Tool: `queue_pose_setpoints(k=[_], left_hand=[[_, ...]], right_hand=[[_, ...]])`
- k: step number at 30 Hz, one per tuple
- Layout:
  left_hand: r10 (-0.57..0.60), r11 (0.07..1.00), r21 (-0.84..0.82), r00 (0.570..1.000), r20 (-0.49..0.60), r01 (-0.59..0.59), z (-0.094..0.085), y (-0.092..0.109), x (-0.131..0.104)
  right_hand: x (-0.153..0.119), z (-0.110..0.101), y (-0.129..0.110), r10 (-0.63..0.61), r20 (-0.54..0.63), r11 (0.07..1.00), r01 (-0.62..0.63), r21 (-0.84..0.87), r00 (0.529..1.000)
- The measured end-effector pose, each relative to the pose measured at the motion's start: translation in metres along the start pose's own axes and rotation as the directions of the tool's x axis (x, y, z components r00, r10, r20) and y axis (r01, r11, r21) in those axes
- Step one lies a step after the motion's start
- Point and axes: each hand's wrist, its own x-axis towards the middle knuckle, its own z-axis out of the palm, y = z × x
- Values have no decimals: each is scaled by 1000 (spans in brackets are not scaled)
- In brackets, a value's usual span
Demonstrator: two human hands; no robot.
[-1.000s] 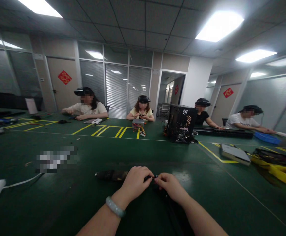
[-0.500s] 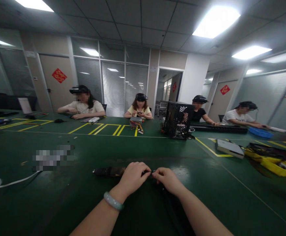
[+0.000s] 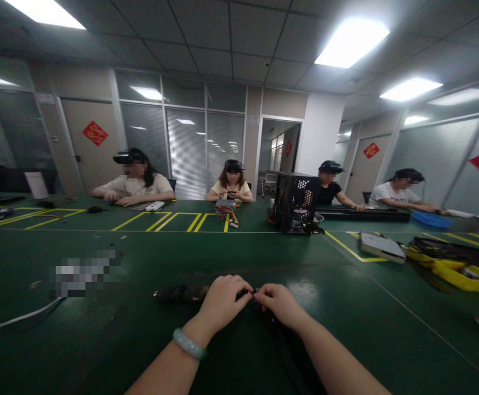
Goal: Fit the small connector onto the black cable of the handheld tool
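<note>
My left hand [image 3: 225, 299], with a pale green bangle on its wrist, is closed in a pinch over the table. My right hand [image 3: 278, 302] pinches from the other side, the fingertips of both nearly meeting. Between them is a small dark piece [image 3: 243, 294], mostly covered by fingers; its kind cannot be made out. Left of my left hand lies a dark cylindrical tool [image 3: 180, 293] with a shiny tip, its right end hidden by that hand. Below my right hand a dark strip [image 3: 283, 343], perhaps a cable, runs toward me.
A black computer case [image 3: 299, 203] stands across the green table [image 3: 141, 340]. To the right are a grey metal box [image 3: 381, 247] and a yellow bin [image 3: 465, 277]. A white cable [image 3: 26, 314] lies at left. Several people sit opposite, near a power supply with loose wires [image 3: 228, 209].
The view has shifted slightly. Both hands keep their pinch at nearly the same spot, with only small finger movement. The dark tool stays on the table.
</note>
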Motion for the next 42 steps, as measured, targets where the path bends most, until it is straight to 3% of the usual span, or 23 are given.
queue_pose_setpoints(k=[42], left_hand=[[-9, 1000, 16, 1000, -11, 9, 2, -2, 1]], right_hand=[[-2, -2, -3, -28, 7, 1000, 28, 3, 1000]])
